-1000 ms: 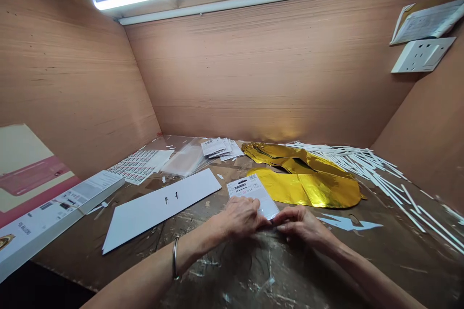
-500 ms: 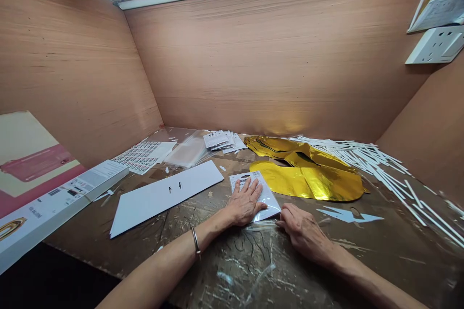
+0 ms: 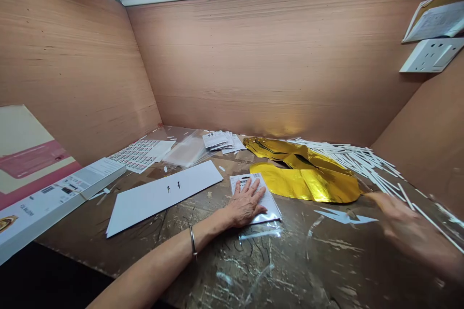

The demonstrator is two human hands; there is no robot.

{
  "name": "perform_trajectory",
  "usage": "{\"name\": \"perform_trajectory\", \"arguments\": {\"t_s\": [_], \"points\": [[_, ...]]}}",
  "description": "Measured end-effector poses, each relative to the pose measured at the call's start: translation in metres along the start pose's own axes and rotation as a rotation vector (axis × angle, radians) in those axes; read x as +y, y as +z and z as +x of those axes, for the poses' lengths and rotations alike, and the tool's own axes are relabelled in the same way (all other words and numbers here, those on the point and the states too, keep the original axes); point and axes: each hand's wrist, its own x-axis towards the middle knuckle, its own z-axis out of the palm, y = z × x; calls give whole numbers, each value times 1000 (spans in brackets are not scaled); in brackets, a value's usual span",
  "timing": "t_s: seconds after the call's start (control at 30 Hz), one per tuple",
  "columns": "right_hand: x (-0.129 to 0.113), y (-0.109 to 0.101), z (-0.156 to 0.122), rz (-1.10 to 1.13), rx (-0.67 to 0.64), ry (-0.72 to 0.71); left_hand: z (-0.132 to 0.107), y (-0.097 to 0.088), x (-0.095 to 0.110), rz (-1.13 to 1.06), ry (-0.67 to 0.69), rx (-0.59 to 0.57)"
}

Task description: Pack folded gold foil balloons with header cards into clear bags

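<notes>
My left hand [image 3: 247,203] lies flat, fingers spread, on a small white card in a clear bag [image 3: 270,203] in the middle of the table. My right hand [image 3: 402,224] is off to the right, blurred by motion, near the white straws [image 3: 366,161]; its fingers cannot be made out. Folded gold foil balloons [image 3: 308,178] lie just beyond the card. A strip of clear film [image 3: 259,234] sits in front of the card.
A long white card [image 3: 163,195] lies left of my hand. Sticker sheets [image 3: 139,154], clear bags [image 3: 186,152] and a stack of small cards [image 3: 221,141] are at the back. A long box [image 3: 54,200] runs along the left edge. A socket [image 3: 431,54] is on the right wall.
My right hand left the bagged card's edge and swept right towards the straws. My left hand went from pinching the bag's edge to lying flat on it.
</notes>
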Motion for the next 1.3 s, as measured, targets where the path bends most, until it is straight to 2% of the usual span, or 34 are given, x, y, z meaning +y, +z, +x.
{"name": "perform_trajectory", "arguments": {"t_s": [0.07, 0.13, 0.2, 0.27, 0.33, 0.4, 0.47, 0.6, 0.73, 0.87, 1.0, 1.1, 1.2, 1.27, 1.3], "points": [[12, 12, 12, -158, 172, 40, -7, -8, 2, -43, 44, 36], [1, 26, 19, -178, 190, -79, -20, -19, 4, -96, 117, 45], [-27, 38, 25, -89, 107, -327, -37, -29, 7, -142, 192, 17], [-61, 47, 30, 74, -34, -561, -53, -36, 10, -175, 235, -27], [-90, 53, 35, 242, -129, -664, -65, -39, 11, -208, 256, -59], [-109, 58, 40, 439, -166, -577, -72, -37, 11, -249, 265, -61], [-120, 60, 43, 625, -188, -354, -73, -31, 12, -308, 236, -17], [-133, 59, 45, 830, -331, 88, -68, -20, 16, -512, -5, 172], [-144, 64, 46, 966, -526, 388, -64, -15, 24, -660, -198, 314], [-148, 76, 45, 1447, -553, 618, -65, -14, 29, -662, -352, 387], [-147, 75, 50, 1719, -541, 577, -63, -12, 26, -718, -530, 604], [-151, 69, 66, 1756, -491, 507, -55, -11, 13, -1095, -590, 734], [-158, 67, 93, 1711, -453, 409, -41, -19, -12, -1475, -632, 844], [-159, 70, 112, 1585, -445, 286, -29, -33, -36, -1542, -637, 923], [-154, 74, 121, 1453, -419, 209, -21, -42, -50, -1535, -632, 956]]}}
